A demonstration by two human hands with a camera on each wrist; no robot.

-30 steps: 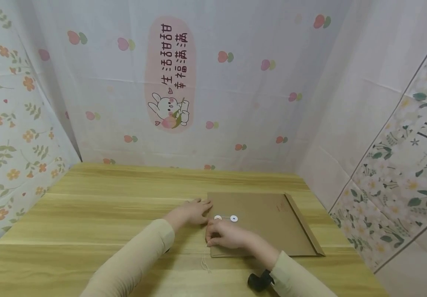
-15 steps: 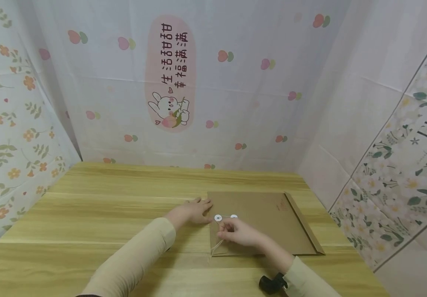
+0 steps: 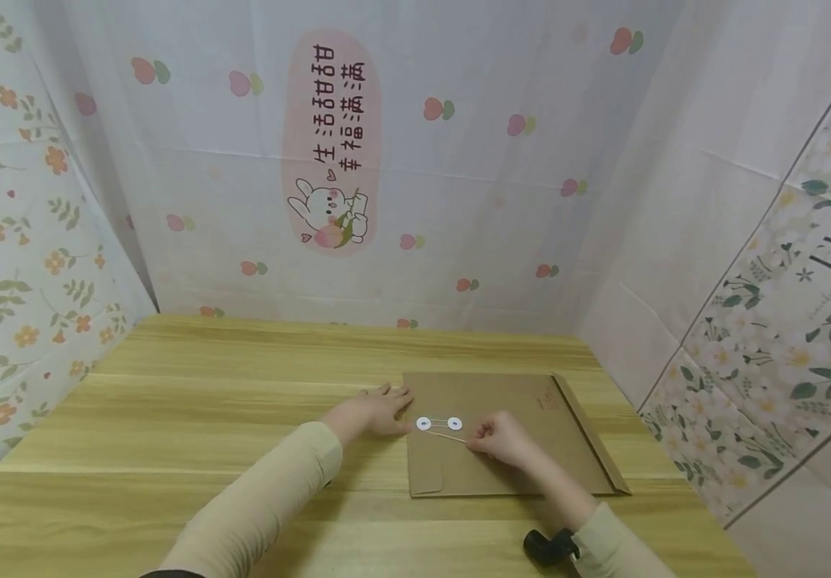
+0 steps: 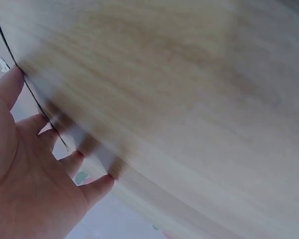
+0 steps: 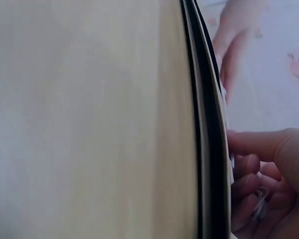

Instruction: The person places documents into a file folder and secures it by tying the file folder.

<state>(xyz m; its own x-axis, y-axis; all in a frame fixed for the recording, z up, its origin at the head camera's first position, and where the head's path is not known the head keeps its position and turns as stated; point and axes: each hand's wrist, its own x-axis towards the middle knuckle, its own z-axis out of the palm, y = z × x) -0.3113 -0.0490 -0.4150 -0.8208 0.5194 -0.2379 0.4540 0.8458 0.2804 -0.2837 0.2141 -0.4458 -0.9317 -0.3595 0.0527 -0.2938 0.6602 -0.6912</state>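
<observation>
A brown paper document envelope (image 3: 505, 474) lies flat on the wooden table, two white button discs (image 3: 454, 423) near its left edge. Thread runs between the discs, and a loose length of string (image 3: 447, 437) stretches from the left disc to my right hand (image 3: 503, 440). Thumb and curled fingers of that hand pinch the string just right of the discs, low over the envelope. In the right wrist view, white string (image 5: 261, 199) shows within the curled fingers. My left hand (image 3: 386, 411) rests with spread fingers at the envelope's left edge; the left wrist view shows its fingertips (image 4: 100, 185) against the tabletop.
The wooden table (image 3: 205, 417) extends to the left of the envelope. A black wrist device (image 3: 551, 547) sits by the right sleeve. Patterned curtains (image 3: 458, 201) stand behind the table and on both sides.
My right hand has moved right across the envelope, drawing the string from the front left corner to a taut line beside the discs. The left hand stays in place.
</observation>
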